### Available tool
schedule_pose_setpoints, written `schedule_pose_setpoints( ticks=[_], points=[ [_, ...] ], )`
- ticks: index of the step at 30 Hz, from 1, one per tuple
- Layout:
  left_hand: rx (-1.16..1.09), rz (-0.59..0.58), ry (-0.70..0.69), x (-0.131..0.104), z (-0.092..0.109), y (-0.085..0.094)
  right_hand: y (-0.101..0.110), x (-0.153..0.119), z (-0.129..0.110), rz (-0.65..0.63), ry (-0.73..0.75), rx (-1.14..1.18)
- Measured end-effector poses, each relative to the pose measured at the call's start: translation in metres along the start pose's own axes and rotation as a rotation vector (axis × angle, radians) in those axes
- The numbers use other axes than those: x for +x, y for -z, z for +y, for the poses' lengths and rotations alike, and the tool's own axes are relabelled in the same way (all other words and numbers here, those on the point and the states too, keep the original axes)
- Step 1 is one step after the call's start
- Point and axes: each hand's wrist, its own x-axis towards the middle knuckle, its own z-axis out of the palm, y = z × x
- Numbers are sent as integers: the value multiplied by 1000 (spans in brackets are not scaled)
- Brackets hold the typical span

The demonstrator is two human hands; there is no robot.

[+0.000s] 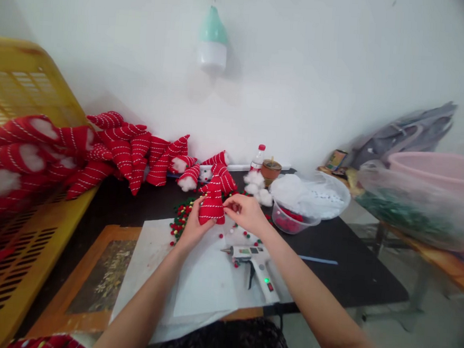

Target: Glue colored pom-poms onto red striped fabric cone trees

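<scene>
My left hand (195,225) grips a red cone-shaped hat with white stitched stripes (212,207), its thumb across the lower edge. Right beside the hat's right side, my right hand (245,212) has thumb and fingertips pinched together; whatever is between them is too small to make out. Small red, green and yellow pompoms (181,218) lie to the left of the hat, with a few more scattered to the right. Below my right hand a white glue gun (255,266) with a lit green light rests on white paper (204,283).
Striped red hats (124,153) pile along the wall and in a yellow crate (53,235) at left. Clear tubs (292,218), white stuffing (259,189), a bottle (258,159) and a brown pot (271,170) stand at the back right. A pink basin (439,170) is farther right.
</scene>
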Motion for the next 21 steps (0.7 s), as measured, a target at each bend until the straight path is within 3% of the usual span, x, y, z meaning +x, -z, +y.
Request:
schedule_pose_setpoints(
  ticks=[4, 15, 18, 21],
  points=[
    [-20, -4, 1, -1, 3, 0, -2, -4, -10, 67, 63, 85],
    [3, 19, -22, -2, 6, 0, -12, -13, -11, -12, 199, 31],
    [32, 19, -32, -2, 4, 0, -12, -10, -11, 73, 225, 66],
    [57, -5, -38, -2, 2, -1, -9, -1, -14, 215, 151, 76]
  ],
)
